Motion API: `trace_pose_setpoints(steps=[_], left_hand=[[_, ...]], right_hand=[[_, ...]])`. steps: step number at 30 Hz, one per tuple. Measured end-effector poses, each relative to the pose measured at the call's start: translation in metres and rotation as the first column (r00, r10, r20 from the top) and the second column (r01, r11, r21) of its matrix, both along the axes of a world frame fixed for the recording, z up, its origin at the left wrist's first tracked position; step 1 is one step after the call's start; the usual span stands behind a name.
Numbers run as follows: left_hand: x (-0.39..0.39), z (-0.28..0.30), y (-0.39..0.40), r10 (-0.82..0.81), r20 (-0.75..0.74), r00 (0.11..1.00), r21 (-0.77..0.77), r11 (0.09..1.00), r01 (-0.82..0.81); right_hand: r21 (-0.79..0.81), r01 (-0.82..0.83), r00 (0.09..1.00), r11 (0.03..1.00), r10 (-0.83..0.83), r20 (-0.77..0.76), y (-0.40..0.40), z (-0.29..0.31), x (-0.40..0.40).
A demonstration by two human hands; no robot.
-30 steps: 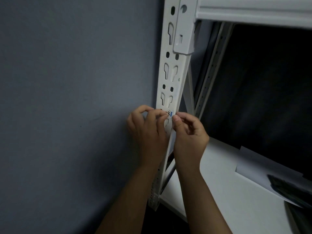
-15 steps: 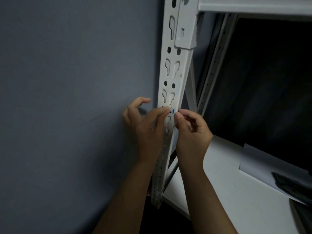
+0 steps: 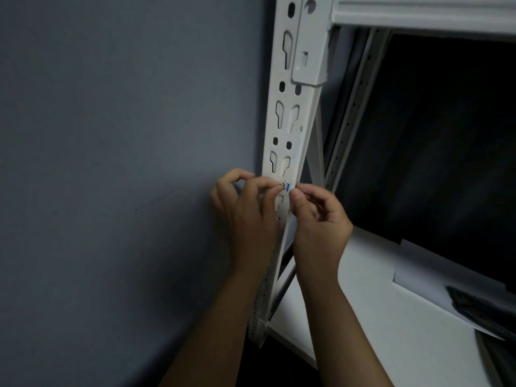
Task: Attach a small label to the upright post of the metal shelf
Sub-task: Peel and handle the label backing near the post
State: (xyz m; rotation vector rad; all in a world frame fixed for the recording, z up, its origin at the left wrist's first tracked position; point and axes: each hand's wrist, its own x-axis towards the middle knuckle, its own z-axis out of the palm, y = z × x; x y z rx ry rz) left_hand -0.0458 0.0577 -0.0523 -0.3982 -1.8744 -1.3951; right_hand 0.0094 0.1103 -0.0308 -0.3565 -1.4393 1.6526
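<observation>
A white metal upright post (image 3: 293,127) with keyhole slots runs down the middle of the view. A small white label (image 3: 286,186) with a blue edge and dark marks lies against the post's front face. My left hand (image 3: 248,219) pinches the label's left end from the wall side. The fingertips of my right hand (image 3: 318,222) pinch its right, blue end at the post's edge. Both hands hide the post just below the label.
A grey wall (image 3: 125,163) stands close on the left of the post. A white shelf board (image 3: 377,317) lies at the lower right with a sheet of paper (image 3: 424,272) on it. A white beam (image 3: 418,18) crosses the top right; dark space lies behind.
The view has shifted slightly. My left fingers have curled in closer to the label, and both hands stay at the same spot on the post.
</observation>
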Motion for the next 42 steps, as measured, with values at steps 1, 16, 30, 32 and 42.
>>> trace_pose_setpoints(steps=[1,16,30,32,42], left_hand=[[0.001,0.000,-0.001,-0.010,0.017,1.000,0.031,0.999,0.009],[0.000,0.001,-0.009,-0.043,-0.134,0.990,-0.053,0.998,0.036],[0.004,0.006,-0.010,-0.051,-0.021,0.998,0.031,0.998,0.051],[0.002,0.003,-0.011,-0.049,-0.021,0.999,0.018,0.999,0.049],[-0.004,0.002,-0.011,-0.058,-0.089,0.994,-0.100,0.994,0.049]], right_hand=[[-0.001,-0.009,1.000,1.000,0.009,0.003,0.001,0.000,0.000],[-0.015,0.008,1.000,1.000,-0.008,0.004,0.000,-0.001,-0.001],[-0.020,-0.003,1.000,1.000,0.003,-0.002,-0.001,0.001,0.000],[-0.025,-0.006,1.000,1.000,0.006,-0.004,-0.001,0.000,0.000],[-0.009,0.006,1.000,1.000,-0.006,0.008,-0.001,0.000,0.000]])
